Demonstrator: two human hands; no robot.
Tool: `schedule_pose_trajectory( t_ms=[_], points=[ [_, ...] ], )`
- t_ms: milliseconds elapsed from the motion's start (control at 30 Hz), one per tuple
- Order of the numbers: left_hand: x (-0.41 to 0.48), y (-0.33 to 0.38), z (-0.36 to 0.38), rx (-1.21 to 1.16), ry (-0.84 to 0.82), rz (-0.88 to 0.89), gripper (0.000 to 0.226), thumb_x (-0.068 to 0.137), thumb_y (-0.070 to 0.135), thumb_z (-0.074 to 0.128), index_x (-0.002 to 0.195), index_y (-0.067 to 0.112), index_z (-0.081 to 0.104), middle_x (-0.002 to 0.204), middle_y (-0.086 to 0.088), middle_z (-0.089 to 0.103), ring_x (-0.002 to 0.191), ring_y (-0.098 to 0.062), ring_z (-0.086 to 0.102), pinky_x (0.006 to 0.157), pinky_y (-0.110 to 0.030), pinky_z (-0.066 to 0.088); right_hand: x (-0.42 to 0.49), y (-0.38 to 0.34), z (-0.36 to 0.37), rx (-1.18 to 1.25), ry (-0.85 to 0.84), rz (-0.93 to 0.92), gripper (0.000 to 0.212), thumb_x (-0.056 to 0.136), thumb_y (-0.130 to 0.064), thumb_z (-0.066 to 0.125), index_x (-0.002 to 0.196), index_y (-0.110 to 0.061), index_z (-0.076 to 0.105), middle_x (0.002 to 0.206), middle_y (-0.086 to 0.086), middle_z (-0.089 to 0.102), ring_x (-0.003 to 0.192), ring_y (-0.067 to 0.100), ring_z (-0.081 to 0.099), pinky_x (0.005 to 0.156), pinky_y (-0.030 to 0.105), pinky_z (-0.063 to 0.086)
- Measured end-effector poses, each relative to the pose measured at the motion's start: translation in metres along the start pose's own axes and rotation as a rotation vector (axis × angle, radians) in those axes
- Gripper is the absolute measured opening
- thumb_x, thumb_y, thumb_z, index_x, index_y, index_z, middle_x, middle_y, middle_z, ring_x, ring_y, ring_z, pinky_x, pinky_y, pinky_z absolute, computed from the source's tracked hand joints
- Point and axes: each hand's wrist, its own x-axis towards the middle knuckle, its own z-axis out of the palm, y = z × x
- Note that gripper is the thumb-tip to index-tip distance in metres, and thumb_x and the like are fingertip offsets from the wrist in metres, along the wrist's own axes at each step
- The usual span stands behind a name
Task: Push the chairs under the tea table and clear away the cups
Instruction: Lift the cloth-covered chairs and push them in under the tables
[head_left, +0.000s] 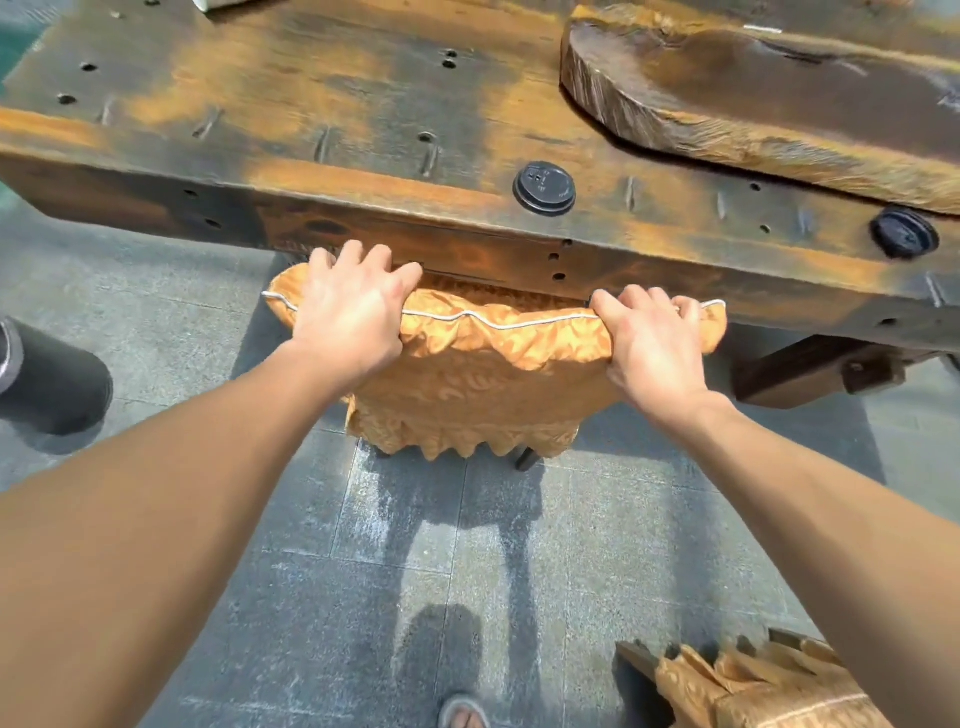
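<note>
A chair with a golden patterned cover (478, 374) stands against the near edge of the dark wooden tea table (311, 114), its seat hidden under the tabletop. My left hand (348, 306) grips the left top of the chair back, and my right hand (654, 343) grips the right top. Two cups with black lids stand near the table's front edge: one (544, 188) just above the chair, another (904, 233) far to the right.
A thick raised wooden slab (753, 88) lies on the table at the right. A second golden-covered chair (753, 686) pokes in at the bottom right. A black cylinder (57, 384) stands on the grey paving at the left. My sandalled foot (462, 714) shows below.
</note>
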Motion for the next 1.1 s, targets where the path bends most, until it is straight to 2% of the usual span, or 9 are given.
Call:
schedule_pose_trajectory(
  t_ms=[233, 400, 533, 767, 833, 900, 967, 1033, 1100],
  points=[
    [0.070, -0.020, 0.008, -0.004, -0.002, -0.108, 0.043, 0.068, 0.017, 0.077, 0.105, 0.020, 0.057, 0.103, -0.013, 0.057, 0.103, -0.037, 0.049, 0.085, -0.048, 0.034, 0.072, 0.004, -0.003, 0.055, 0.021, 0.023, 0.042, 0.072, -0.003, 0.067, 0.107, -0.018, 0.050, 0.103, 0.010, 0.056, 0.102, 0.035, 0.052, 0.094, 0.052, 0.034],
    [0.097, -0.039, 0.014, 0.006, 0.016, -0.084, 0.039, 0.063, 0.012, 0.073, 0.096, 0.020, 0.054, 0.095, -0.012, 0.055, 0.096, -0.036, 0.051, 0.081, -0.046, 0.033, 0.100, 0.000, 0.000, 0.028, 0.003, -0.006, 0.057, 0.066, -0.014, 0.082, 0.113, -0.018, 0.049, 0.106, 0.011, 0.057, 0.104, 0.035, 0.053, 0.090, 0.052, 0.035],
    [0.095, -0.039, 0.011, 0.001, 0.008, -0.073, 0.040, 0.062, 0.009, 0.072, 0.097, 0.018, 0.054, 0.095, -0.012, 0.055, 0.096, -0.037, 0.051, 0.080, -0.046, 0.031, 0.096, 0.001, -0.005, 0.024, 0.002, -0.006, 0.057, 0.070, -0.015, 0.080, 0.116, -0.018, 0.048, 0.109, 0.010, 0.056, 0.106, 0.035, 0.052, 0.090, 0.051, 0.035],
    [0.089, -0.033, 0.008, -0.014, -0.036, -0.097, 0.043, 0.073, 0.020, 0.074, 0.113, 0.015, 0.057, 0.110, -0.019, 0.058, 0.110, -0.040, 0.051, 0.096, -0.051, 0.035, 0.096, 0.004, -0.003, 0.052, -0.012, -0.014, 0.047, 0.075, -0.011, 0.073, 0.114, -0.018, 0.049, 0.110, 0.014, 0.057, 0.110, 0.038, 0.052, 0.094, 0.057, 0.034],
    [0.084, -0.024, 0.001, -0.027, -0.090, -0.108, 0.051, 0.077, 0.025, 0.070, 0.124, 0.015, 0.052, 0.122, -0.020, 0.057, 0.120, -0.042, 0.047, 0.107, -0.054, 0.030, 0.093, 0.001, -0.004, 0.079, -0.038, 0.019, 0.051, 0.077, -0.008, 0.070, 0.121, -0.018, 0.047, 0.120, 0.016, 0.055, 0.121, 0.039, 0.047, 0.102, 0.062, 0.031],
    [0.075, -0.012, -0.006, -0.031, -0.194, -0.107, 0.071, 0.077, 0.035, 0.070, 0.139, 0.018, 0.041, 0.141, -0.019, 0.048, 0.136, -0.041, 0.037, 0.116, -0.056, 0.023, 0.079, -0.003, -0.005, 0.086, -0.102, 0.078, 0.069, 0.080, -0.011, 0.069, 0.140, -0.019, 0.037, 0.140, 0.018, 0.046, 0.138, 0.039, 0.034, 0.114, 0.068, 0.020],
    [0.061, -0.003, -0.013, -0.045, -0.293, -0.126, 0.101, 0.076, 0.043, 0.075, 0.156, 0.019, 0.019, 0.163, -0.014, 0.024, 0.152, -0.035, 0.016, 0.122, -0.055, 0.015, 0.057, -0.007, -0.012, 0.044, -0.214, 0.088, 0.095, 0.084, -0.018, 0.067, 0.159, -0.017, 0.010, 0.164, 0.018, 0.017, 0.154, 0.038, 0.009, 0.119, 0.069, 0.009],
    [0.041, 0.007, -0.027, -0.076, -0.367, -0.156, 0.113, 0.079, 0.038, 0.076, 0.161, 0.020, 0.001, 0.170, -0.011, 0.004, 0.156, -0.035, 0.003, 0.124, -0.053, 0.014, 0.035, -0.011, -0.026, 0.052, -0.323, 0.078, 0.100, 0.090, -0.017, 0.062, 0.161, -0.016, -0.009, 0.169, 0.014, -0.006, 0.156, 0.037, -0.006, 0.119, 0.070, 0.008],
    [0.019, 0.022, -0.048, -0.121, -0.456, -0.171, 0.106, 0.082, 0.028, 0.074, 0.161, 0.016, 0.004, 0.168, -0.017, 0.011, 0.151, -0.040, 0.021, 0.120, -0.051, 0.030, 0.015, -0.010, -0.053, 0.142, -0.418, 0.090, 0.087, 0.090, -0.011, 0.056, 0.161, -0.017, 0.006, 0.166, 0.014, 0.011, 0.153, 0.042, 0.012, 0.116, 0.073, 0.017]
  ],
)
